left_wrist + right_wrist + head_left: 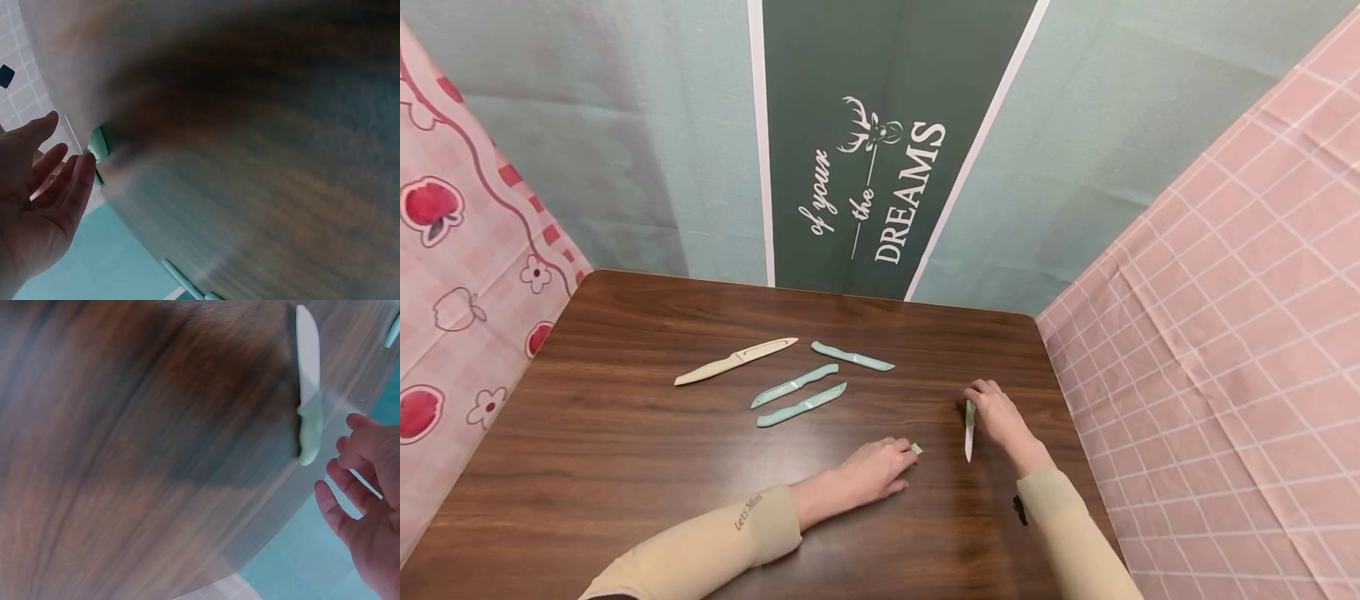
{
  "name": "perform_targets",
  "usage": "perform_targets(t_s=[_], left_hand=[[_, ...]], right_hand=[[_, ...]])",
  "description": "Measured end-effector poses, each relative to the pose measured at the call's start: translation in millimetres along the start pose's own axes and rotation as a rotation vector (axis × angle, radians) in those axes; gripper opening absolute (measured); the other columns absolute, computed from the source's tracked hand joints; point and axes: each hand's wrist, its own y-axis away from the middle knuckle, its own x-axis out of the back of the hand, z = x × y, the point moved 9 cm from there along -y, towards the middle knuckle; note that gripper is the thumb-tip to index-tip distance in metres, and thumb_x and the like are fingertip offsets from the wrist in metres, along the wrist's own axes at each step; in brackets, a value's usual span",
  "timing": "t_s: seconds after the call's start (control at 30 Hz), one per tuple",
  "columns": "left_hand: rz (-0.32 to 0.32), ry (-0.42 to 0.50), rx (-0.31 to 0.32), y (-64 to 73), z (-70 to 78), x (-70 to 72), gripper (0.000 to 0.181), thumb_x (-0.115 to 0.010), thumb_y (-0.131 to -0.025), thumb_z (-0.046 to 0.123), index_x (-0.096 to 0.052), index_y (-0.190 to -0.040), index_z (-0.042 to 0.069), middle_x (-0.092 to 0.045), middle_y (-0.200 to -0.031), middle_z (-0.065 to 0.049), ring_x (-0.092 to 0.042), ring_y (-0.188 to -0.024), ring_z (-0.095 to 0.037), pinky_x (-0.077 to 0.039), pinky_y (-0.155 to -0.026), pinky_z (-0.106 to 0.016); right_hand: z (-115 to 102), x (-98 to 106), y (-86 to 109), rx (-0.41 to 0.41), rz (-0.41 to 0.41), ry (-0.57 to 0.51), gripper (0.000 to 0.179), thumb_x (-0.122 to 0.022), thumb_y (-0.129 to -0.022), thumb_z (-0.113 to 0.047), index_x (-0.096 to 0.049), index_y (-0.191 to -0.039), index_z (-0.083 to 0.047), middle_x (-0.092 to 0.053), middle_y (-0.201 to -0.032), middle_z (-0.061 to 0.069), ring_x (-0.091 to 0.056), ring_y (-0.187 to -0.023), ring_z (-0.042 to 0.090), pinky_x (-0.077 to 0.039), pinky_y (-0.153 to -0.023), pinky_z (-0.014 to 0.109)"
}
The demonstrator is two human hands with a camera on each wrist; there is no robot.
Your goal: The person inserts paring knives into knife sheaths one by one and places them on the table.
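Note:
A small knife with a white blade and green handle (310, 428) lies on the wooden table, blade pointing toward the near edge in the head view. My right hand (996, 414) is right beside its handle. In the right wrist view that hand (369, 500) has loosely bent fingers, with a gap between them and the knife. My left hand (872, 471) is low over the table, fingertips at a small green piece (917, 448), mostly hidden in the head view. The left wrist view shows the left hand's (47, 200) fingers relaxed and its thumb apart; contact with the green piece is unclear.
Several knives in sheaths lie left of centre: a cream one (736, 361) and light blue ones (852, 356), (795, 386), (802, 406). A printed curtain (700, 167) hangs behind the table (625, 433). Pink checked cloth (1225, 333) borders the right side.

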Motion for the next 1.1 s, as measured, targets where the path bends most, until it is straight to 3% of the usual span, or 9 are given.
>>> perform_targets(t_s=[0.17, 0.33, 0.57, 0.77, 1.1], left_hand=[[0.01, -0.005, 0.037, 2.0, -0.8, -4.9, 0.053, -0.077, -0.086, 0.04, -0.058, -0.128, 0.016, -0.062, -0.122, -0.001, -0.066, -0.104, -0.014, -0.056, -0.084, -0.023], [0.011, -0.036, 0.081, 1.0, -0.2, -6.5, 0.063, -0.08, -0.082, 0.043, -0.053, -0.131, 0.014, -0.06, -0.116, 0.0, -0.063, -0.098, -0.014, -0.057, -0.077, -0.022], [0.052, -0.033, 0.126, -0.6, -4.2, -4.9, 0.044, -0.083, -0.08, 0.023, -0.063, -0.118, 0.013, -0.06, -0.107, -0.001, -0.06, -0.092, -0.015, -0.056, -0.071, -0.021], [0.09, 0.005, 0.148, -0.6, -12.4, -2.5, 0.017, -0.069, -0.087, 0.006, -0.066, -0.103, 0.013, -0.062, -0.096, -0.001, -0.061, -0.085, -0.017, -0.056, -0.067, -0.025], [0.119, -0.062, 0.145, -2.7, -14.0, -3.0, 0.011, -0.07, -0.087, 0.008, -0.065, -0.096, 0.013, -0.064, -0.093, 0.0, -0.061, -0.082, -0.016, -0.056, -0.063, -0.025]], right_hand=[[3, -10, 7.2, 0.002, -0.062, 0.065, 0.03, -0.064, -0.079, 0.018, -0.069, -0.1, -0.003, -0.062, -0.11, 0.018, -0.059, -0.106, 0.038, -0.057, -0.075, 0.048], [4, -19, 11.8, 0.007, -0.107, 0.139, 0.028, -0.067, -0.082, 0.015, -0.07, -0.1, -0.007, -0.062, -0.113, 0.014, -0.059, -0.111, 0.035, -0.057, -0.072, 0.047], [1, -24, 13.3, 0.068, -0.06, 0.188, 0.022, -0.068, -0.081, 0.012, -0.068, -0.095, -0.006, -0.063, -0.107, 0.014, -0.06, -0.104, 0.033, -0.057, -0.076, 0.043], [-1, -24, 13.9, 0.076, -0.029, 0.196, 0.02, -0.07, -0.08, 0.009, -0.067, -0.093, -0.006, -0.066, -0.106, 0.012, -0.06, -0.103, 0.032, -0.058, -0.079, 0.04], [-2, -25, 10.5, 0.057, -0.004, 0.202, 0.02, -0.072, -0.083, 0.004, -0.066, -0.099, -0.007, -0.069, -0.108, 0.009, -0.061, -0.104, 0.03, -0.058, -0.077, 0.044]])
